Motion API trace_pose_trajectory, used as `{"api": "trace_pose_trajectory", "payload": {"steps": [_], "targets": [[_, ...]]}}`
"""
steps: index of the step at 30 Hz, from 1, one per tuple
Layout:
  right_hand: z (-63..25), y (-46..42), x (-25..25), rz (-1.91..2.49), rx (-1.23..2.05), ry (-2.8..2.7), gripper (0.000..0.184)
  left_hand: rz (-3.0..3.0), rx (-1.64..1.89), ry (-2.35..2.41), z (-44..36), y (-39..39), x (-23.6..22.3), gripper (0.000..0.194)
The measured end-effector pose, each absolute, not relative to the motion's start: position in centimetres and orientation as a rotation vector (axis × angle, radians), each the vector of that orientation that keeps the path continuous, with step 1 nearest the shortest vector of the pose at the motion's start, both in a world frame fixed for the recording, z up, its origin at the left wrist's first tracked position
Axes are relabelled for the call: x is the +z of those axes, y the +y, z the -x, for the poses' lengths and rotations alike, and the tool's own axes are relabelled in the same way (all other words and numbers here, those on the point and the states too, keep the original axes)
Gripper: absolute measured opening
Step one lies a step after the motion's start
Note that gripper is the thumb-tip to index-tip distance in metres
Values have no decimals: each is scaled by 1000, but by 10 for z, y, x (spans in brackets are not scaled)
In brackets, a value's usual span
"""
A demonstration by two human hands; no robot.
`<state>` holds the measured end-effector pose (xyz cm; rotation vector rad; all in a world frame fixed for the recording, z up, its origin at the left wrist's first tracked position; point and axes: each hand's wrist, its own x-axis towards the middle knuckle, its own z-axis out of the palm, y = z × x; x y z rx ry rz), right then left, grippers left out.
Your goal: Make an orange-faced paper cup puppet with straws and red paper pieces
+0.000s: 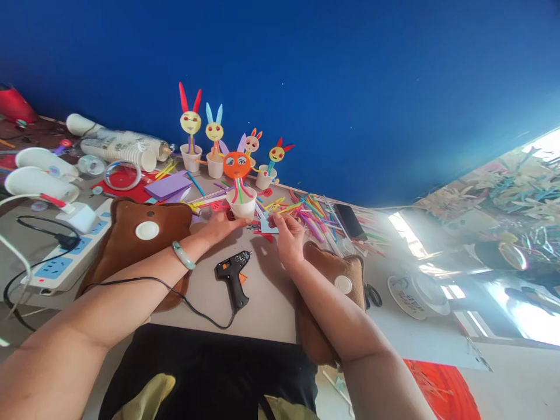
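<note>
A white paper cup (242, 204) stands in front of me, bearing an orange round paper face (237, 165) with lilac ears and a striped neck. My left hand (222, 226), a pale green bangle on its wrist, is closed around the cup's lower part; some fingers are hidden behind it. Just right of the cup, my right hand (289, 234) pinches a small light blue piece of paper (268, 224). A black glue gun (233, 280) lies on the table between my forearms, its nozzle pointing away from me.
Several finished cup figures with rabbit ears (191, 122) line the blue wall. Coloured sticks (315, 213) and a phone (350, 221) lie at right. Brown cushions (131, 245) flank the glue gun. Left are a power strip (74, 251) and stacked cups (118, 153); scissors (373, 295) lie right.
</note>
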<state>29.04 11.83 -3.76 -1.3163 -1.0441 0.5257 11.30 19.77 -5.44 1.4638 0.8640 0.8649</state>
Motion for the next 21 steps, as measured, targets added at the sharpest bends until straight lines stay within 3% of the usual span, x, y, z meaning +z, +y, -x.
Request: {"api": "trace_pose_trajectory", "payload": {"steps": [5,12,17,21], "targets": [[-288,116,-39,1313,502,-1128,37,-1444,927,819,-114,198,-55,55],[-280,96,-13,1183,134,-1662,18,-1393,957,806,-114,208,-58,48],[-267,77,8,1231,126,-2153,52,-1354,999,854,-116,218,-66,45],[-240,55,9,1836,285,-2565,51,-1357,997,877,-117,222,-70,47]]}}
